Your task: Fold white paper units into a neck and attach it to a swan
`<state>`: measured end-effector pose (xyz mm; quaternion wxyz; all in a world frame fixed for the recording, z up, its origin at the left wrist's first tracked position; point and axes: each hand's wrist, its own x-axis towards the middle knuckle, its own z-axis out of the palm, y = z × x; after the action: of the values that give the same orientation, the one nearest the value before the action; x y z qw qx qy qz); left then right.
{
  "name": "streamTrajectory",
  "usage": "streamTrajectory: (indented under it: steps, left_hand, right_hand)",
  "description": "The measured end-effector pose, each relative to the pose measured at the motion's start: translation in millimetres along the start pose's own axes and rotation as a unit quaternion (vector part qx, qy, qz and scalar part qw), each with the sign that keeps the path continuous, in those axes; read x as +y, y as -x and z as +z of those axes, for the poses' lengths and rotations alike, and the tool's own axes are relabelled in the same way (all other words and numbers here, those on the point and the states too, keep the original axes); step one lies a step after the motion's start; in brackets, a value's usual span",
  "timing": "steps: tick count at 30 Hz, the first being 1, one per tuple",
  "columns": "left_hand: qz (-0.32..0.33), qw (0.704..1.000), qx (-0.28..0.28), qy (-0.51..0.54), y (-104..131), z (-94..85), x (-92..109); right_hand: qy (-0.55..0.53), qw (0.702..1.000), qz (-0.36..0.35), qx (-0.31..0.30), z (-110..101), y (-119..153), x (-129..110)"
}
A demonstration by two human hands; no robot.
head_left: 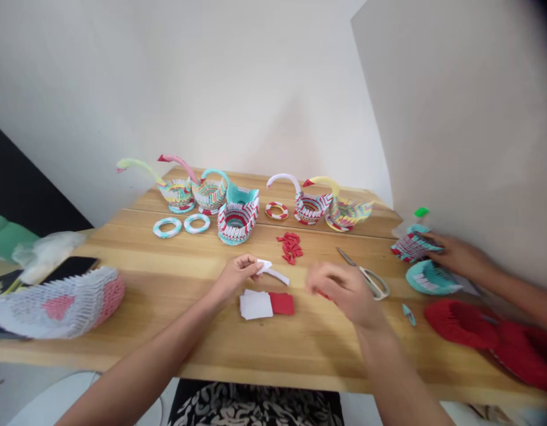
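Paper, a small white folded piece [265, 266], is being pinched above the table [233, 352], clamped between thumb and fingers of the left hand [238, 275]. A slim white strip [279, 276] is seen just beyond it; whether the two are joined cannot be told. And over here the right hand [340, 290] is caught in a blur, fingers curled, with a bit of red [323, 294] showing beneath; whether that is gripped cannot be told.

Trouble, then, could be met in several places. If the pinch is tightened too much, the fold could be crushed; if it is slackened, the piece could be dropped. Should the strip be tugged or bent sideways, it could be pulled out of shape, thin as it looks.

Just below, the white sheets [256, 305] are stacked a little unevenly, touching the red sheets [283, 303]; by a brush of either wrist both could be fanned across the wood. Farther out, the red folded pieces [291, 245] are heaped loose, so by a sweeping reach they could be scattered.

The scissors [366, 275] must be minded too: laid just beside the right hand, they could be knocked by a wide swing. At the right, a basket [411, 244] is touched by another person's hand [440, 244]; were reaches crossed there, it could be jostled.
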<state>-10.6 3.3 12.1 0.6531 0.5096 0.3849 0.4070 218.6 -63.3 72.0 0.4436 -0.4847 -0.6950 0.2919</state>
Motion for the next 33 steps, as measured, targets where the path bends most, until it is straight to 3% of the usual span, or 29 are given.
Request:
streamTrajectory:
  steps: [4,8,11,17,25,33]
  left_hand:
    - [-0.002,1.000,-0.012,0.027,0,0.0,0]
    - [0.003,0.999,-0.019,0.046,-1,0.8,1]
    - [-0.001,0.998,-0.028,0.047,-1,1.4,0]
    - [-0.017,0.999,-0.018,0.037,-2,2.6,-5]
    - [-0.027,0.999,-0.027,0.036,-3,2.6,-10]
    - [-0.015,1.000,-0.016,0.006,-3,4.3,-7]
  right_hand:
    - [-0.108,0.982,0.154,-0.017,51,-24,33]
    - [-0.224,0.954,0.182,-0.081,73,-30,57]
    - [-0.271,0.942,0.186,-0.067,83,-23,64]
    - [-0.281,0.940,0.190,-0.019,88,-16,72]
    - [-0.273,0.939,0.208,-0.009,87,-15,68]
    - [-0.188,0.968,0.167,0.002,84,-16,59]
